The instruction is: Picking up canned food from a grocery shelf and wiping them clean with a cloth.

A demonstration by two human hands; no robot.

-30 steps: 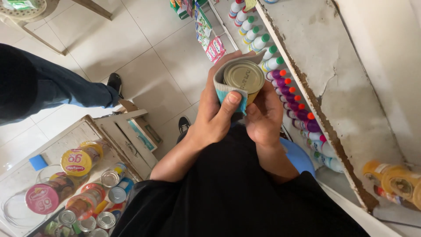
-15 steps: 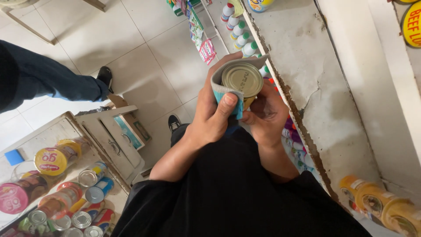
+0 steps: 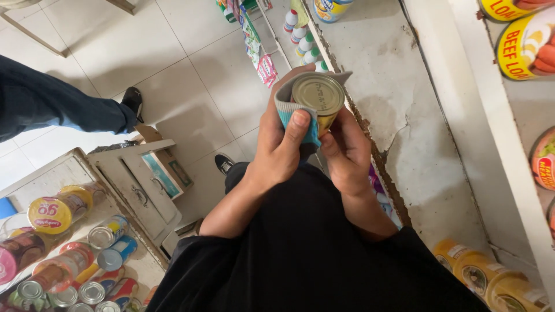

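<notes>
1. The left hand is clenched around a tin can, with a grey and teal cloth wrapped between palm and can; its thumb presses the cloth against the can's side.
2. The right hand grasps the same can from below and from the right, fingers curled against its lower wall.
3. The can is held up in front of the chest, tilted so its plain metal end faces the camera, above the edge of a worn, cracked shelf.
4. Part of the can's yellow side shows under the cloth.
5. On the shelf's far end stands one more can; small bottles with coloured caps hang along a rack below the shelf edge.
6. At right, upper shelving holds yellow-labelled tins; lower right, yellow jars lie in a row.
7. Lower left, a counter bears many cans and jars, some lying, some upright.
8. Another person's leg in dark trousers and a black shoe stands on the tiled floor at left.
</notes>
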